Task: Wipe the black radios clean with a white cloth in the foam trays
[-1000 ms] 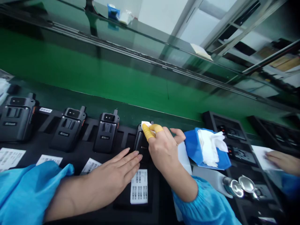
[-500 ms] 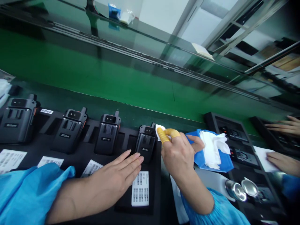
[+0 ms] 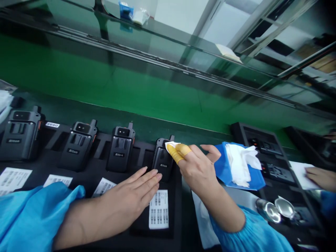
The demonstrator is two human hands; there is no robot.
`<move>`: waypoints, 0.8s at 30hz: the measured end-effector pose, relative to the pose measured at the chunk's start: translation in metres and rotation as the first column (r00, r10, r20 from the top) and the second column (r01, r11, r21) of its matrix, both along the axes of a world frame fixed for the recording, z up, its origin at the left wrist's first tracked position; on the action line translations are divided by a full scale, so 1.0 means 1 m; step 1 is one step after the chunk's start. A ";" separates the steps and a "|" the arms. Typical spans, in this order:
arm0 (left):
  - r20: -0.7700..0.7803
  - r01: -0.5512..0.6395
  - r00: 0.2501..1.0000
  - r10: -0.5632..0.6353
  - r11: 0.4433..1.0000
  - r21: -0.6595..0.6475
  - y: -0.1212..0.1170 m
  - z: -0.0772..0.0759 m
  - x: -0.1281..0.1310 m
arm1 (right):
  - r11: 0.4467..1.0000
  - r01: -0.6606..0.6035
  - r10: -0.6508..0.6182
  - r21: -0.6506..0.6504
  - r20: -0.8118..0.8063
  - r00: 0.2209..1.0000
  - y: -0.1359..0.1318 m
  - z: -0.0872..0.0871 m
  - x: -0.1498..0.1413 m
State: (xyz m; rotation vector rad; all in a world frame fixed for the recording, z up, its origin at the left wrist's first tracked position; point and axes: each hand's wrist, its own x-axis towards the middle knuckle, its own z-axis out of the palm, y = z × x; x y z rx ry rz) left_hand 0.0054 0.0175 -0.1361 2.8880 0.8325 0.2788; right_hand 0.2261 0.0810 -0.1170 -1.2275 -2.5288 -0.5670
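Four-sided black handheld radios marked Riton lie in a row in a black foam tray point(image 3: 102, 148). My left hand point(image 3: 131, 196) lies flat, fingers stretched, its tips at the lower edge of the rightmost radio point(image 3: 162, 166). Yellow finger cots cover two fingers of my right hand point(image 3: 195, 164). Those fingers press a small white wipe point(image 3: 171, 144) onto the upper right part of that same radio, hiding some of its camera area. Below the radio is a white barcode label sheet point(image 3: 159, 210). Farther left are another radio point(image 3: 120, 148) and a third point(image 3: 76, 147).
Right of my hand sits a blue packet point(image 3: 223, 164) with white wipes point(image 3: 237, 166). Beyond it are a metal pot with a hinged lid point(image 3: 269, 210) and another black tray point(image 3: 270, 140) with devices. A co-worker's hand point(image 3: 319, 176) rests on white paper at the far right.
My right hand has moved left, bringing the wipe from beside the radio's antenna onto its upper back. My left hand stays put. One co-worker's hand at the upper right has mostly left view.
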 end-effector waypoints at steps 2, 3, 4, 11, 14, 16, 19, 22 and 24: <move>-0.002 -0.002 1.000 0.002 1.000 0.005 0.000 0.000 0.000 | 1.000 0.012 -0.012 0.011 -0.005 1.000 -0.002 -0.001 0.004; -0.001 -0.003 1.000 0.003 1.000 0.010 0.001 0.000 0.000 | 1.000 0.017 -0.017 0.017 0.002 1.000 -0.003 -0.002 0.006; 0.002 -0.003 1.000 0.003 1.000 0.014 0.001 0.000 0.000 | 0.999 0.025 -0.026 0.025 0.012 1.000 -0.004 -0.002 0.008; -0.023 0.005 1.000 -0.004 0.999 0.032 0.002 0.001 0.001 | 0.972 0.201 -0.197 0.119 -0.042 0.979 -0.004 0.000 0.006; -0.036 0.007 0.999 -0.006 0.999 0.045 0.003 0.001 0.001 | 0.974 0.158 -0.150 0.164 -0.063 0.987 -0.002 0.000 -0.014; -0.034 0.011 0.999 -0.009 0.998 0.057 0.003 0.002 0.001 | 0.978 0.119 -0.111 0.172 -0.053 0.992 0.001 0.000 -0.026; -0.035 0.015 0.999 -0.012 0.997 0.073 0.003 0.003 0.001 | 0.978 0.115 -0.105 0.174 -0.065 0.992 0.004 -0.002 -0.034; -0.034 0.009 0.999 -0.007 0.998 0.069 0.001 0.001 0.001 | 0.977 0.140 -0.132 0.163 -0.058 0.990 0.003 -0.003 -0.031; -0.029 0.002 1.000 0.000 0.998 0.059 0.000 -0.001 0.001 | 0.971 0.160 -0.156 0.178 -0.033 0.987 0.001 -0.004 -0.028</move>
